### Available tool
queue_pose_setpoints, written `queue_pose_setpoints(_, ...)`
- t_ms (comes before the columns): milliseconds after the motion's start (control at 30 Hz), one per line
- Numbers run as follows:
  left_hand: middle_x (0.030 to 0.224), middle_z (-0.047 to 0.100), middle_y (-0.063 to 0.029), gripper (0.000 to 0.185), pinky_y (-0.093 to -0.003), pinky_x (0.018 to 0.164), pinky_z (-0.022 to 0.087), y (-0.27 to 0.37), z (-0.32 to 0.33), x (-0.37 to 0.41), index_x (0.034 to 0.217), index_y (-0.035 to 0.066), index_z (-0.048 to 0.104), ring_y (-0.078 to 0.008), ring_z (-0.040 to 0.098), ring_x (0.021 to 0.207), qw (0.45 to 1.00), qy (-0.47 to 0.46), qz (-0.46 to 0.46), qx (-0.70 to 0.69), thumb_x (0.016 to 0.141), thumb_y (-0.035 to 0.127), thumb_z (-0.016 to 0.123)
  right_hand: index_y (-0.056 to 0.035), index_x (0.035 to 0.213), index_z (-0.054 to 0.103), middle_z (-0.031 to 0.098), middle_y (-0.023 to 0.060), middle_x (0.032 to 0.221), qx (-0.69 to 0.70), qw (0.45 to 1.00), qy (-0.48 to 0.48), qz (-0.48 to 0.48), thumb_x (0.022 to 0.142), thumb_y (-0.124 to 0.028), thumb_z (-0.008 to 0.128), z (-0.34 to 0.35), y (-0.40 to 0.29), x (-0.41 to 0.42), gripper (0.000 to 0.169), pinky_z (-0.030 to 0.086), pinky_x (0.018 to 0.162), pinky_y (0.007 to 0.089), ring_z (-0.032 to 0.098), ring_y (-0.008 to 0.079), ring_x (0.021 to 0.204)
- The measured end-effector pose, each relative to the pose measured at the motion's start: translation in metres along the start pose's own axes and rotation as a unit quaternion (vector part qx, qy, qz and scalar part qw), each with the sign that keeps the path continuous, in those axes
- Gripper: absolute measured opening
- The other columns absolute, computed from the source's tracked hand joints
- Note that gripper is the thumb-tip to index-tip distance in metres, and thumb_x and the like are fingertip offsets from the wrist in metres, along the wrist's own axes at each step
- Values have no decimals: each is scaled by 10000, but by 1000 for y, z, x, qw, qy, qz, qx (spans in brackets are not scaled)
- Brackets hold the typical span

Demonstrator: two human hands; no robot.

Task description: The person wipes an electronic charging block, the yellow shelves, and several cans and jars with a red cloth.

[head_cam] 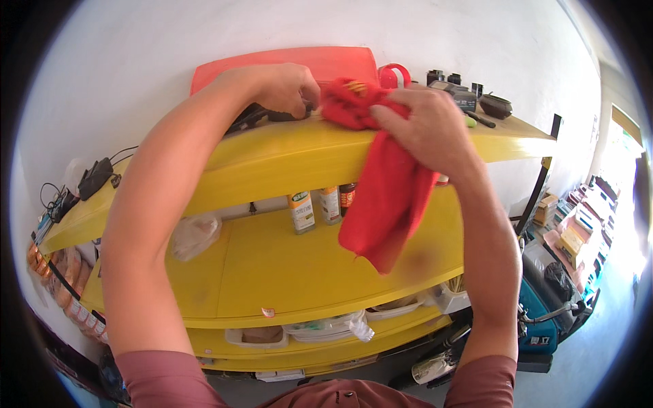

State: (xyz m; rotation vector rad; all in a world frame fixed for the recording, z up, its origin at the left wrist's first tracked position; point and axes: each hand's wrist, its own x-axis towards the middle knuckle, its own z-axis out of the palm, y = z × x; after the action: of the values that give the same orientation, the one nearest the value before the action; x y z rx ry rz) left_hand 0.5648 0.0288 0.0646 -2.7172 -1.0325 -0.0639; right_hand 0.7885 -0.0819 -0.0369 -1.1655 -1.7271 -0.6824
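Observation:
Bunched in my right hand (421, 122) is a red cloth (387, 204), whose lower part hangs in front of the yellow shelf unit's top edge (285, 158). The cloth's upper end is crumpled and shows some yellow marks. My left hand (291, 92) is just left of that end, over dark objects (250, 117) on the top shelf; its fingers are curled, and whether they grip one of them is unclear. A flat red case or board (285, 58) leans on the wall behind.
Right on the top shelf are a dark bowl (496, 106) and a black device (454, 94); black adapters and cables (95, 178) lie far left. Bottles (302, 211) and a plastic bag (196, 235) stand on the middle shelf, white trays (257, 336) below. A teal vehicle (541, 326) is at right.

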Motion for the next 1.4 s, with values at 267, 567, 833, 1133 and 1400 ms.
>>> queue_pose_setpoints(267,1117,677,-107,455,-399,876,521,-20,9,-14,1225,74,680,-279,635,1027,998,54,-22,26,771,94,700,-46,1008,736,685,183,937,-46,985,135,95,918,-372,639,3,12,-13,351,517,800,477,668,375,885)
queue_pose_setpoints(567,1105,678,-114,324,-413,869,522,-6,13,-19,1128,76,728,-307,637,1014,991,87,-16,99,814,121,665,-32,935,727,685,188,898,-5,992,118,53,898,-349,651,2,22,-13,327,539,744,463,681,367,838)
queue_pose_setpoints(833,999,701,-122,230,-373,812,531,44,-3,-1,1057,44,735,-224,654,915,968,62,-215,113,852,106,653,-42,896,743,691,184,867,-7,999,16,-40,893,-355,628,-11,38,-5,333,582,702,449,704,338,815)
queue_pose_setpoints(1133,1186,692,-174,495,-346,952,521,190,-48,110,1284,1,626,-227,646,1094,989,77,24,-122,887,285,707,-53,930,711,661,172,929,54,985,113,-121,910,-329,628,5,43,-22,289,531,791,484,657,340,894)
queue_pose_setpoints(1400,1146,706,-138,418,-361,945,509,227,-21,141,1243,12,636,-228,652,1070,994,-54,-66,-69,872,200,675,-104,940,737,710,102,954,65,975,129,-166,874,-238,625,22,52,-21,187,526,761,454,682,282,899)
